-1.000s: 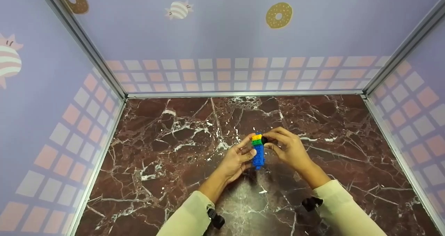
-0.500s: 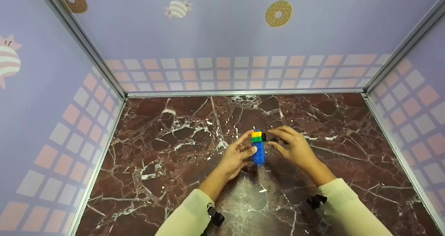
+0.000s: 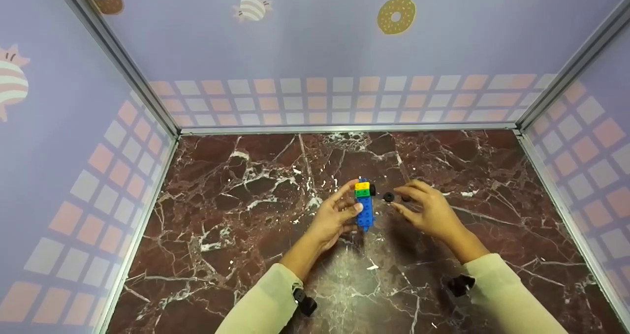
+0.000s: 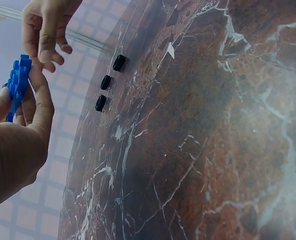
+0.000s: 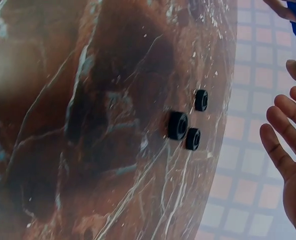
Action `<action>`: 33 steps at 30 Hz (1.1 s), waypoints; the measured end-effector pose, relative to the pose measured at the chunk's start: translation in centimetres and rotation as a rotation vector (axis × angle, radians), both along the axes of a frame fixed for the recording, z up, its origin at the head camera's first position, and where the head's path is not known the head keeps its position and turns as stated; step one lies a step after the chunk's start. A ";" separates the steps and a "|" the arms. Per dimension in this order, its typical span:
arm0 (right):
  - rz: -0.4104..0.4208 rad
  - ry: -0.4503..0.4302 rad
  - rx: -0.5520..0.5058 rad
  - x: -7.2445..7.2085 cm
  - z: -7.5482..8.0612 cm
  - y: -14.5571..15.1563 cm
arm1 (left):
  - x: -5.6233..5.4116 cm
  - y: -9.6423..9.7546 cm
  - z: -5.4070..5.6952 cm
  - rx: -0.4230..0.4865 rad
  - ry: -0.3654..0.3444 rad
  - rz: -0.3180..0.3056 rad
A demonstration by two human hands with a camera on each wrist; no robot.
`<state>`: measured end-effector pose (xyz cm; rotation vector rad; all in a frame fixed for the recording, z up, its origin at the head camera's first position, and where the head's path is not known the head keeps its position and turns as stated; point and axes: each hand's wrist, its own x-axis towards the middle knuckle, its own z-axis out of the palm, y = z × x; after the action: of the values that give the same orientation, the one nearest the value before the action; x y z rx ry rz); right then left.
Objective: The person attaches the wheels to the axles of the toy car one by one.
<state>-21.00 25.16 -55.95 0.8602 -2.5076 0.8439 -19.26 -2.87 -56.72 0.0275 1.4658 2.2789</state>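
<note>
My left hand [image 3: 332,223] holds a toy car [image 3: 365,215] built of blocks, thumb on top and fingers along its side. It has a long blue base, with a green brick [image 3: 362,193] and a yellow brick [image 3: 362,186] towards its far end. A black wheel [image 3: 372,190] sits on the right side there. To the right, my right hand [image 3: 430,211] has thumb and fingers spread apart, holding nothing. Below it in the right wrist view are three loose black wheels [image 5: 177,125] on the table; in the head view the hand partly covers them.
The dark red marbled table [image 3: 246,285] has white veins. Lilac panels [image 3: 315,39] with metal edging [image 3: 295,130] enclose it at the back and both sides. A black wrist camera [image 3: 305,302] is strapped to each sleeve.
My right hand has let go of the black wheel at the car's side and moved right, over the loose wheels. My left hand keeps hold of the car, nearly in place.
</note>
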 end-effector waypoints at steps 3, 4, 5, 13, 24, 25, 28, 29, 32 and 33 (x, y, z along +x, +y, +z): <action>0.002 -0.013 0.004 0.1 -0.2 0.5 | -0.1 -0.1 0.1 -0.004 0.005 -0.005; 0.000 -0.014 0.007 0.1 -0.3 0.7 | -0.1 -0.1 0.1 -0.003 0.008 -0.007; -0.004 -0.012 0.012 0.1 -0.4 0.8 | -0.1 -0.1 0.2 -0.002 0.009 -0.008; -0.040 -0.027 0.041 0.3 -1.9 2.0 | -0.3 -0.1 0.0 0.018 0.016 -0.002; -0.102 -0.091 0.152 1.1 -3.9 3.8 | -0.3 0.1 0.0 0.028 0.018 0.008; -0.105 -0.095 0.162 1.2 -4.0 4.0 | -0.2 0.1 0.0 0.027 0.016 0.008; -0.111 -0.123 0.178 1.3 -4.4 4.3 | -0.3 0.1 0.1 0.024 0.015 0.005; -0.110 -0.131 0.180 1.4 -4.4 4.4 | -0.3 0.1 0.1 0.022 0.019 0.005; -0.106 -0.156 0.182 1.5 -4.7 4.6 | -0.3 0.1 0.0 0.021 0.021 0.004; -0.104 -0.160 0.180 1.5 -4.8 4.6 | -0.3 0.0 0.0 0.022 0.021 0.004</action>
<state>-19.46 29.75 -60.75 0.7357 -2.7753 0.6857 -19.61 -2.83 -56.72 0.0548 1.4526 2.3048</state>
